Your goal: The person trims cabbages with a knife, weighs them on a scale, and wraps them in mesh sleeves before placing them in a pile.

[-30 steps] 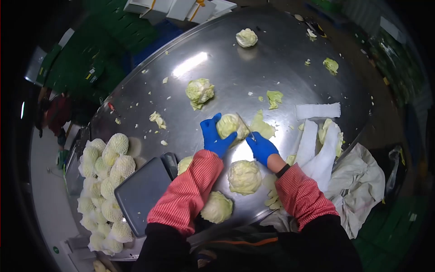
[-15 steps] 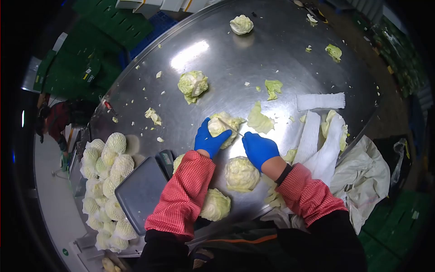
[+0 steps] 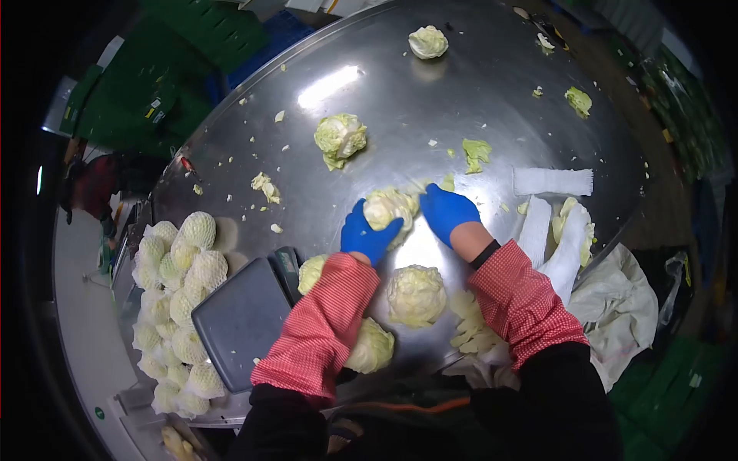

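Note:
My left hand [image 3: 370, 232], in a blue glove, grips a pale cabbage head [image 3: 390, 206] from its left and near side. At the cabbage's right edge is my right hand [image 3: 450, 211], also gloved in blue, with its fingers closed. Something thin and pale shows by its fingertips, too blurred to name. Below the hands sits another cabbage [image 3: 416, 296], and a further cabbage [image 3: 370, 346] lies partly behind my left sleeve. A piece of green leaf [image 3: 447, 183] peeks out beyond my right hand.
Foam-netted cabbages [image 3: 184, 300] are piled at left beside a grey scale [image 3: 240, 311]. Two more cabbages [image 3: 340, 138] [image 3: 428, 42] sit farther up the metal table [image 3: 269, 184]. White netting sleeves [image 3: 553, 181] and a white sack [image 3: 615, 307] lie at right. A person [image 3: 96, 188] is at far left.
My right hand has moved up along the cabbage's right side, over the loose leaf there. My left hand keeps hold of the cabbage, which has turned slightly. The whole view has shifted a little.

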Available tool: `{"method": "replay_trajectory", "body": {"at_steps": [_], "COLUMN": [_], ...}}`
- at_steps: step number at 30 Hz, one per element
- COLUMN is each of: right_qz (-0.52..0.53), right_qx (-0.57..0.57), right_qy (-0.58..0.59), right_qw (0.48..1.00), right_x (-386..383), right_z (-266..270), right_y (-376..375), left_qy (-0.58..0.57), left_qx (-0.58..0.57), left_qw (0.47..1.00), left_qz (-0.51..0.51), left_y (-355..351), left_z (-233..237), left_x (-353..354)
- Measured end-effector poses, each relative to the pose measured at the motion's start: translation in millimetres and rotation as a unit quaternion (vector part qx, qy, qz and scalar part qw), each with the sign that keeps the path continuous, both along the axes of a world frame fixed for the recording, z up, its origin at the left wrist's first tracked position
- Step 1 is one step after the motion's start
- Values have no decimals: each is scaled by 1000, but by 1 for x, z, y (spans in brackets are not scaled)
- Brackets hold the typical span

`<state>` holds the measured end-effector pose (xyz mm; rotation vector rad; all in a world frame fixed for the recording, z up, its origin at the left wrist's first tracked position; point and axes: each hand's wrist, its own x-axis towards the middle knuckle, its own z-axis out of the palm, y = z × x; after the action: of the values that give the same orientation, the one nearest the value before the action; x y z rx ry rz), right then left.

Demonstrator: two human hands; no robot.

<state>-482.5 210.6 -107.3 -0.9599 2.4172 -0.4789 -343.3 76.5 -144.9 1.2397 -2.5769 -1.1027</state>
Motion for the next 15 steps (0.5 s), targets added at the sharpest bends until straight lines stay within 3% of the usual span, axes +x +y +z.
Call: {"method": "replay_trajectory", "body": {"at_steps": [3, 6, 7, 10, 13, 15], "right_qz": [-65, -84, -63, -6, 28, 18], "right_qx": [-89, -135, -142, -57, -36, -38], "right_qy": [21, -113, -154, -108, 5, -8], "right_qw": [994, 981, 976, 993, 999, 999], "right_x": [17, 1, -4, -7, -9, -10], "right_z": [-1, -19, -21, -20, -30, -44], "right_y": [-5, -17, -20, -18, -21, -28], "left_qy": [66, 176, 192, 232, 248, 261], "left_qx": [41, 38, 89, 151, 114, 139], "left_qw": [997, 980, 974, 956, 953, 947], "left_qz": [-30, -85, -78, -98, -130, -127], "left_y": [-11, -10, -11, -16, -12, -10], "left_z": [-1, -26, -28, -30, -25, -26], "left_x": [11, 28, 31, 35, 34, 35]}}
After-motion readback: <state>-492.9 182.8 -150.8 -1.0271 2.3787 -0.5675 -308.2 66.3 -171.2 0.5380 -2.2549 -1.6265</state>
